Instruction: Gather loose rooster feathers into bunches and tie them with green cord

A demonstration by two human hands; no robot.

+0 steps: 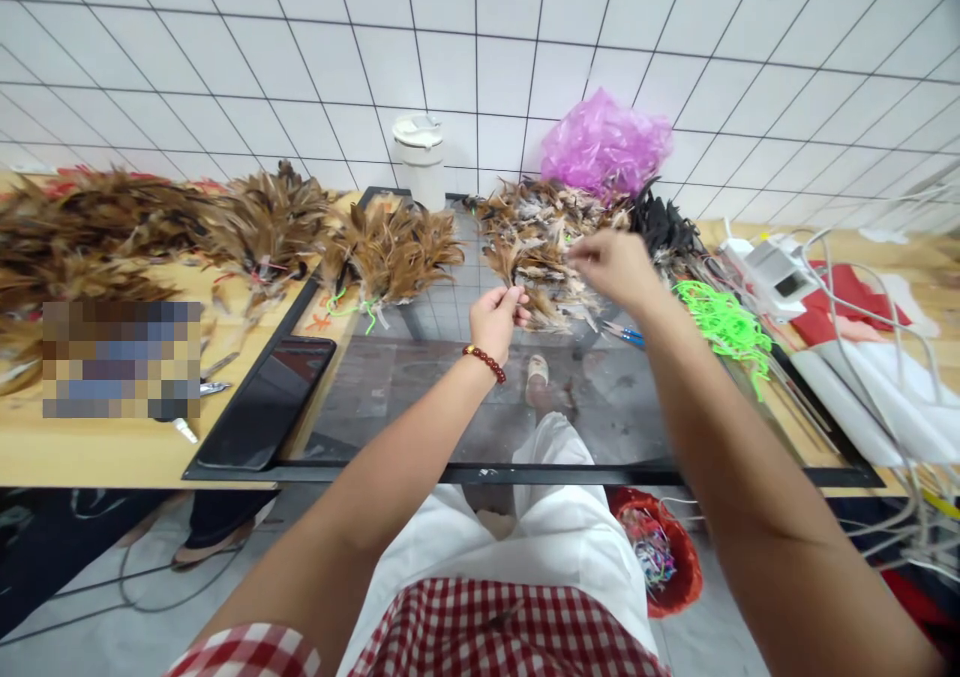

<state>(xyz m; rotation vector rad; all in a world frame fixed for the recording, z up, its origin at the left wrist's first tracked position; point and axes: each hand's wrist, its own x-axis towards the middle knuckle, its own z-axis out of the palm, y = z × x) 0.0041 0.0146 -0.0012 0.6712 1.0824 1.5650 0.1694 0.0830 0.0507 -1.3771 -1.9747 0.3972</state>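
My left hand (497, 319) is pinched around the quills of a small bunch of brown feathers (504, 259), which points up and away from me. A red bead bracelet circles that wrist. My right hand (613, 262) hovers over the right side of a loose pile of brown and pale feathers (551, 212), thumb and fingertips pressed together. Whatever it may pinch is too small and blurred to make out. Left of the pile lies a fuller brown feather bundle (397, 252) with bright green cord at its base. Blue-handled scissors (626, 334) rest just below my right hand.
The black-framed glass panel (480, 412) carries a dark phone (262, 402) and a white lidded cup (421, 157). Green cord (724, 327), black feathers (664, 222), a purple plastic bag (604, 142) and cables lie right. More feather bundles (262, 217) lie left. A red bin (660, 557) stands below.
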